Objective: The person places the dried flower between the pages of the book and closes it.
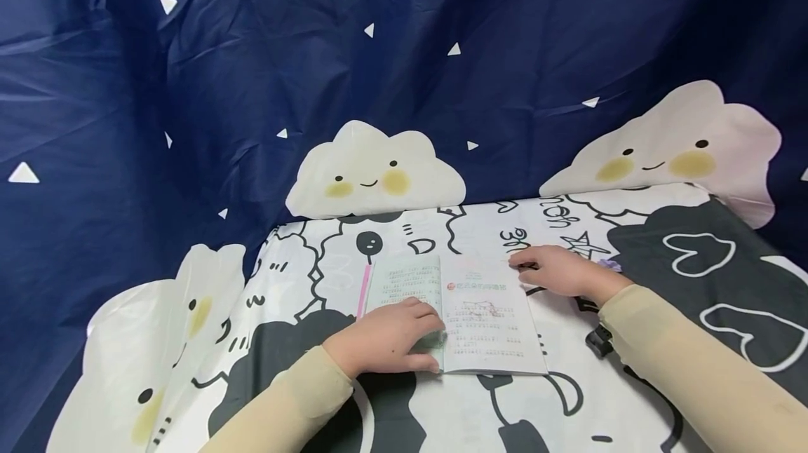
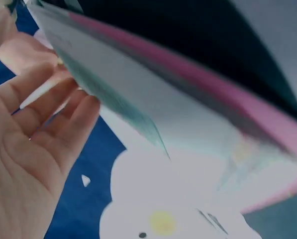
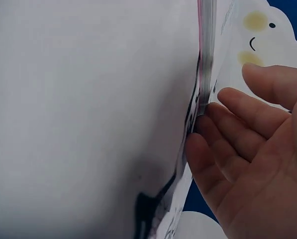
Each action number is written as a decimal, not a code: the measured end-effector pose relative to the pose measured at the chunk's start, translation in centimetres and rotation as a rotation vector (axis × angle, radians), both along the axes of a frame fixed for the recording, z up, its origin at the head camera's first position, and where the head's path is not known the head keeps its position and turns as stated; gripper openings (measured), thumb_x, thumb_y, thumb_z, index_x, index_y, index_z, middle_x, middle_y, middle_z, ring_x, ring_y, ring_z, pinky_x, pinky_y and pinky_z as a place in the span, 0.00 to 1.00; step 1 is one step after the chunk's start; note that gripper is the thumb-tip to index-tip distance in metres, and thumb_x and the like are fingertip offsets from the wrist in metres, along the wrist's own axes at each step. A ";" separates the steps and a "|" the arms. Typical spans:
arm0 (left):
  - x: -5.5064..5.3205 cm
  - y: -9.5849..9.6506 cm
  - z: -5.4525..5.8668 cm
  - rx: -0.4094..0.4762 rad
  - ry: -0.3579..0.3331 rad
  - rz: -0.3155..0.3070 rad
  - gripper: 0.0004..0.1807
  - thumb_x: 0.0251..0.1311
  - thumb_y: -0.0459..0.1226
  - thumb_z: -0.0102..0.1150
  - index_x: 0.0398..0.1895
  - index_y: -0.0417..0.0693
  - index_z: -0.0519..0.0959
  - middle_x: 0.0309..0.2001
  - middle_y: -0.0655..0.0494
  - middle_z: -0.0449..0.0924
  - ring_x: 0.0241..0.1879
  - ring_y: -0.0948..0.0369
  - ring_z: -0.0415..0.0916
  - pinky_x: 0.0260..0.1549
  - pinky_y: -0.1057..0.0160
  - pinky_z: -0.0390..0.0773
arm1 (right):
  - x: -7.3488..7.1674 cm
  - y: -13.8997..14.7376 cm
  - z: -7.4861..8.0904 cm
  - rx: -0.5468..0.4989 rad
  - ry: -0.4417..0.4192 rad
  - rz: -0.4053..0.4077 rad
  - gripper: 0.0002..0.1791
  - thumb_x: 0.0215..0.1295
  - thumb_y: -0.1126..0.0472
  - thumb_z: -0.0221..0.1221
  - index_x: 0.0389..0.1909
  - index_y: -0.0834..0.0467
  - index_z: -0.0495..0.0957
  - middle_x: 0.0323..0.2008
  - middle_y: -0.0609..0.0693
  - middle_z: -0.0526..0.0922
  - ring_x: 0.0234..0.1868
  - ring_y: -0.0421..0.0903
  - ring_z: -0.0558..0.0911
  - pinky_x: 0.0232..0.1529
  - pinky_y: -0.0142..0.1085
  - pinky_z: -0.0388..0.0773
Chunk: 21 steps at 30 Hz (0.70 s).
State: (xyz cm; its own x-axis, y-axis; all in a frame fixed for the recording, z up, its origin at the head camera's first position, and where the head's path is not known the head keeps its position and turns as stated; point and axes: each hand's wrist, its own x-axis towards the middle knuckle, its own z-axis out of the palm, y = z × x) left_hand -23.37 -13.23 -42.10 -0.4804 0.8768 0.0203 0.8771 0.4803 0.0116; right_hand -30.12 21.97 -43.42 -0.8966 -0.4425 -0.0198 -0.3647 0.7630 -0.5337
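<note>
An open book (image 1: 489, 341) with printed text lies on a black-and-white patterned cloth. A pink strip shows along its left side. My left hand (image 1: 394, 337) rests over the lower left page, with its fingertips near the middle fold. In the left wrist view, the fingers of that hand (image 2: 34, 129) are extended beside the pale green-tinted pages (image 2: 113, 94). My right hand (image 1: 558, 271) is at the upper right edge of the right page. In the right wrist view, the fingertips of the right hand (image 3: 252, 144) touch or nearly touch the stacked page edges (image 3: 207, 45).
The patterned cloth (image 1: 606, 407) spreads under the book. Behind it hangs a dark blue sheet (image 1: 252, 60) with white triangles and smiling clouds (image 1: 379, 176). A small purple item (image 1: 610, 265) and a black object (image 1: 598, 342) are by the right wrist.
</note>
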 end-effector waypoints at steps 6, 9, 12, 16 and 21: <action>0.3 2.7 0.0 0.007 0.112 -0.127 0.25 0.61 0.64 0.60 0.50 0.59 0.81 0.42 0.68 0.76 0.42 0.68 0.72 0.41 0.68 0.76 | 0.4 0.3 0.3 -0.025 0.004 0.012 0.21 0.70 0.60 0.58 0.61 0.63 0.80 0.61 0.61 0.79 0.65 0.64 0.73 0.65 0.59 0.65; 0.5 4.1 -0.2 -0.013 0.122 -0.123 0.25 0.62 0.66 0.59 0.49 0.60 0.80 0.39 0.69 0.73 0.37 0.69 0.70 0.38 0.68 0.75 | 0.4 0.3 0.3 -0.033 0.006 0.013 0.20 0.70 0.61 0.59 0.61 0.62 0.80 0.60 0.60 0.80 0.65 0.63 0.74 0.65 0.59 0.66; 0.7 5.2 -0.5 -0.039 0.107 -0.089 0.25 0.61 0.67 0.58 0.47 0.61 0.79 0.37 0.69 0.70 0.34 0.69 0.67 0.37 0.68 0.74 | 0.4 0.3 0.2 -0.038 0.004 0.021 0.20 0.70 0.60 0.59 0.60 0.61 0.81 0.61 0.60 0.79 0.65 0.63 0.74 0.65 0.58 0.66; 0.8 6.1 -0.8 -0.072 0.088 -0.034 0.25 0.58 0.68 0.59 0.44 0.62 0.78 0.35 0.69 0.68 0.31 0.69 0.65 0.34 0.68 0.71 | 0.4 0.2 0.0 -0.040 -0.001 0.025 0.21 0.71 0.60 0.59 0.61 0.60 0.80 0.63 0.60 0.78 0.66 0.62 0.73 0.65 0.58 0.66; 0.9 6.8 -0.9 -0.106 0.087 0.007 0.24 0.57 0.68 0.61 0.41 0.63 0.76 0.35 0.68 0.67 0.31 0.68 0.66 0.32 0.67 0.70 | 0.6 0.3 0.0 -0.041 -0.002 0.005 0.22 0.71 0.59 0.59 0.63 0.61 0.79 0.64 0.60 0.77 0.67 0.63 0.72 0.65 0.58 0.65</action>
